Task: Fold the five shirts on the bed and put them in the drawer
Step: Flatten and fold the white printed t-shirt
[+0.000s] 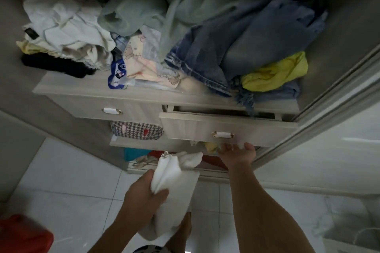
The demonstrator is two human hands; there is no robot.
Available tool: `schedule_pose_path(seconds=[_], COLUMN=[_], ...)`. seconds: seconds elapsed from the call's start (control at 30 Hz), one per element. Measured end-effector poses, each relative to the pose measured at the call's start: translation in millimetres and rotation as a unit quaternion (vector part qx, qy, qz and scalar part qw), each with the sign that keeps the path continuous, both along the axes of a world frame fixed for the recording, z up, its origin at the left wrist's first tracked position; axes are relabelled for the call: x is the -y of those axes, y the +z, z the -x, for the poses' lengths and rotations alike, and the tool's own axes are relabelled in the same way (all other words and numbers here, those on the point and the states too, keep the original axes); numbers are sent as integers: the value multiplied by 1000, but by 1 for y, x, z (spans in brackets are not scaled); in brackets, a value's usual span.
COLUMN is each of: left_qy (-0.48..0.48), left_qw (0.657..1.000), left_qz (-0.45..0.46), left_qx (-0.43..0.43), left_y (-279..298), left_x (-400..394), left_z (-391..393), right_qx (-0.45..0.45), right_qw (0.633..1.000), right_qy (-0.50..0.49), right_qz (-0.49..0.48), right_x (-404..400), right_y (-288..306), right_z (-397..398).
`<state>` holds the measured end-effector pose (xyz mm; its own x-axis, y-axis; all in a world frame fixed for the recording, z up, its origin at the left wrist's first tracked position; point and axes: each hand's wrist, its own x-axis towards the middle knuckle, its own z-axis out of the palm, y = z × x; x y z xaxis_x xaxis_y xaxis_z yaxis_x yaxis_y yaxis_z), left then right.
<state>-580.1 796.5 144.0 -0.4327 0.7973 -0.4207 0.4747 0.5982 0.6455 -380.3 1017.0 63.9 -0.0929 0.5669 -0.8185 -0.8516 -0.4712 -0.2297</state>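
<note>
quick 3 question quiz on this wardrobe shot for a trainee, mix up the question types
1. True or false: the left hand grips a folded white shirt.
2. Where is the right hand?
A. on the handle of the right drawer
B. at the bottom edge of that drawer's front
C. on the jeans on the shelf
3. Fill in: the right drawer is partly ____, while the left drawer is closed.

Key
1. True.
2. B: the fingers reach under the lower edge of the front panel; the handle is untouched.
3. Open: a dark gap shows behind its front.
</note>
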Motion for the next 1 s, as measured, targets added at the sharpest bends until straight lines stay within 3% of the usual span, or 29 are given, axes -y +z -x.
schedule_pose_path(seconds=[0.2, 0.47, 0.67, 0.83, 1.0], left_qy=[7, -36, 74, 154, 228], left_qw=[997, 953, 905, 854, 828], left_qz=[-57, -139, -206, -182, -186], left_qx=[58, 265, 365, 462, 478], left_y=[40, 129, 139, 136, 131], left_x=[55, 114, 124, 136, 125], left_z=[-31, -34, -41, -44, -39], right_qx=[2, -19, -27, -21, -29], right_qw=[996, 998, 997, 996, 994], right_qy=[84, 62, 71, 81, 98], right_qz=[-9, -5, 0, 30, 29], right_x=[68, 168, 226, 260, 290], right_y=[7, 2, 1, 1, 7], right_z=[-36, -80, -105, -116, -124])
